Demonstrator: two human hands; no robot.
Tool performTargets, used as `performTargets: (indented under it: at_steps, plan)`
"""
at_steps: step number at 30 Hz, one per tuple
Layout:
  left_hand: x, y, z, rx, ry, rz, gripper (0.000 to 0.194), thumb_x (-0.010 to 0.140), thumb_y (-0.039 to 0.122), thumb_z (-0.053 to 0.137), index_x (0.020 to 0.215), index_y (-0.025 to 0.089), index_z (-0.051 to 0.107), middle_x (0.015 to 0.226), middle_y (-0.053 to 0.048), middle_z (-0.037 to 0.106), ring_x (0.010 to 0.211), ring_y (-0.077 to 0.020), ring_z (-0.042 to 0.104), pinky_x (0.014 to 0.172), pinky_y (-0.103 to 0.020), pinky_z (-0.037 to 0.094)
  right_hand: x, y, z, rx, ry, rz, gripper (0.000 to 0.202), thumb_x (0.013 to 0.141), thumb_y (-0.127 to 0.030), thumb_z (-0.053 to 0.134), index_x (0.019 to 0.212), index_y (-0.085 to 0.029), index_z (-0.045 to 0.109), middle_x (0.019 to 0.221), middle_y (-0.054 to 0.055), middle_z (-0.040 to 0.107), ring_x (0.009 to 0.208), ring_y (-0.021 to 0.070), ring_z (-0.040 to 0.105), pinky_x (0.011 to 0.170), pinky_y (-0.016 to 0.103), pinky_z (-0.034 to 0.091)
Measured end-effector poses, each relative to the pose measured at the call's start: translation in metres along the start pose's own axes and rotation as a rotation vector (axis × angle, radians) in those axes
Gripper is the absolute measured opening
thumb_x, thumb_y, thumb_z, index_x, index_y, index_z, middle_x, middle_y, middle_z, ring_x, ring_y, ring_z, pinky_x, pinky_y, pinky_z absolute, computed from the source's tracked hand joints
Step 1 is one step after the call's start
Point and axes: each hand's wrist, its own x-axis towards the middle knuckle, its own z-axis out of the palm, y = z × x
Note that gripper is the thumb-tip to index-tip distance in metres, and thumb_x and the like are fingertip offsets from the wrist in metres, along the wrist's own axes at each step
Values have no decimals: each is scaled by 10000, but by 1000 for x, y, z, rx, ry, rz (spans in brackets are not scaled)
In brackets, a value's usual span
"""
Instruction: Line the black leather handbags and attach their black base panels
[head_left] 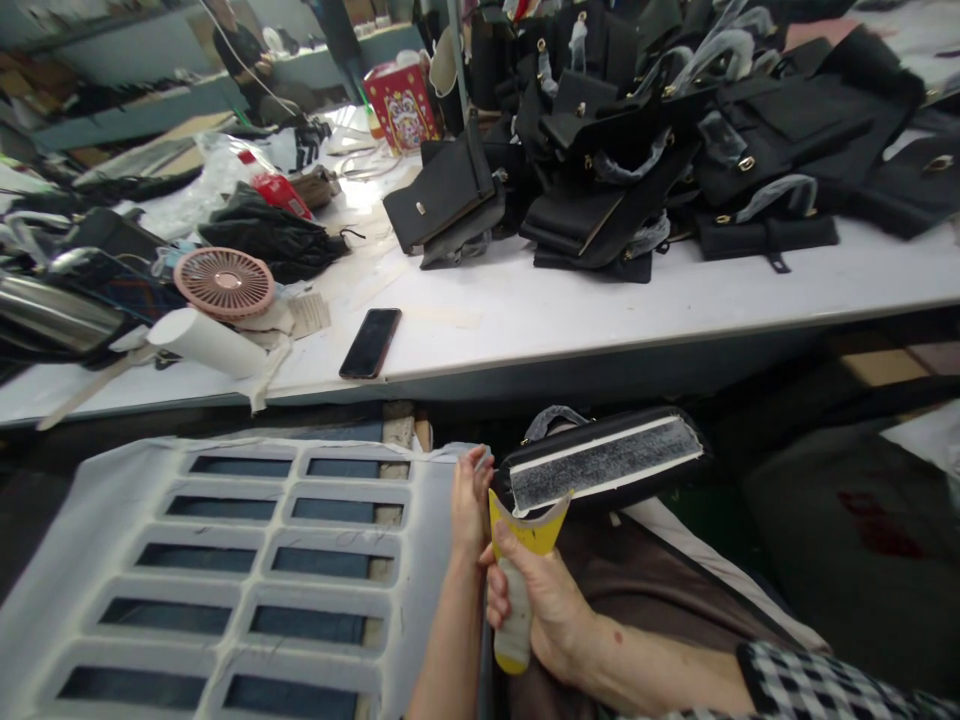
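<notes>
A black handbag [645, 478] lies tilted over my lap, with a long grey fuzzy strip edged in white facing me. My right hand [551, 600] is closed around the pale handle of a yellow scraper [531, 533]. The scraper's wide, curved edge is at the near left corner of the strip; whether it touches cannot be made out. My left hand [470, 500] is beside the bag's left end, fingers stretched upward and close together. It seems to hold nothing, though its palm side is partly hidden.
A slotted pale plastic rack [262, 530] covered in cloth stands at my left. On the white table [465, 340] lie a phone [370, 342], a pink fan [225, 282], a white roll [206, 342] and many black handbags [442, 195]. Another person [247, 60] sits far back.
</notes>
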Motion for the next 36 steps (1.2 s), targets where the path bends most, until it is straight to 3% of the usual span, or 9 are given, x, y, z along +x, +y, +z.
performTargets:
  at_steps: [2,4,7,16,23,31,36]
  plan:
    - [9,14,5,-8,-22,155,590,1006,551,217,1187,168,628,1319,-95,606,1273,-216,519,1102,-352,380,1,2,-1,-21,14,-12,572,594,-670,807,695,-144,604,440,-59,464,359,74,386,393,227,355]
    - [12,29,10,83,-164,271,576,990,558,304,1076,155,707,1238,-100,668,1219,-238,567,1092,-363,386,3,5,-2,-25,20,-33,556,624,-666,792,703,-151,599,434,-61,458,354,80,389,388,230,358]
    - [11,45,19,255,-305,284,581,990,543,321,1012,158,755,1121,-89,728,1086,-244,644,993,-356,458,5,9,0,1,13,-54,540,652,-664,775,701,-158,594,424,-61,450,355,86,396,392,233,370]
    - [14,41,24,381,-241,284,530,981,529,382,990,167,769,1013,-66,761,953,-231,690,843,-309,507,6,8,4,81,14,-13,597,587,-713,787,678,-160,581,428,-59,454,365,82,395,405,238,376]
    - [14,41,29,343,-211,331,476,991,464,414,932,157,773,981,-71,762,965,-223,693,877,-312,505,4,4,3,56,52,35,647,529,-758,783,664,-163,566,414,-67,436,346,76,371,378,232,349]
    - [15,38,31,387,-163,368,448,990,447,429,903,161,764,955,-70,763,936,-215,698,879,-320,514,4,-1,-3,20,34,71,602,592,-732,768,659,-171,561,394,-68,425,333,84,384,372,234,351]
    - [14,34,33,395,-126,364,436,993,435,426,894,169,757,947,-59,760,943,-209,693,892,-320,511,0,-13,-8,-67,9,120,657,560,-789,738,666,-163,568,406,-65,444,325,76,383,351,224,353]
